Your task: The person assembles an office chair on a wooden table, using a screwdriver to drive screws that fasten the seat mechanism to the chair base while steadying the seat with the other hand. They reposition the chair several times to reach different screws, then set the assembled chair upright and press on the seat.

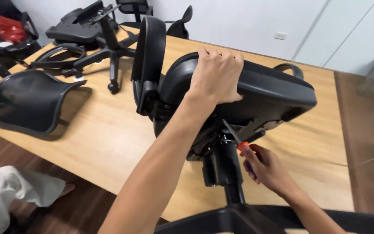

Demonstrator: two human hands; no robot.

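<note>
Bare table (109, 143) left; seat (273, 93) (overhead) blocks right

Black office chair seat (265, 93) tipped on its side on the wooden table, underside mechanism exposed — orange-handled screwdriver (239, 143) angled up into it

The left hand (216, 76) grips the top edge of the black chair seat (265, 93), tipped on its side over the desk (109, 138). Under the seat, the right hand (267, 169) holds an orange-handled screwdriver (239, 142) against the mechanism beside the seat post (226, 169).
</note>
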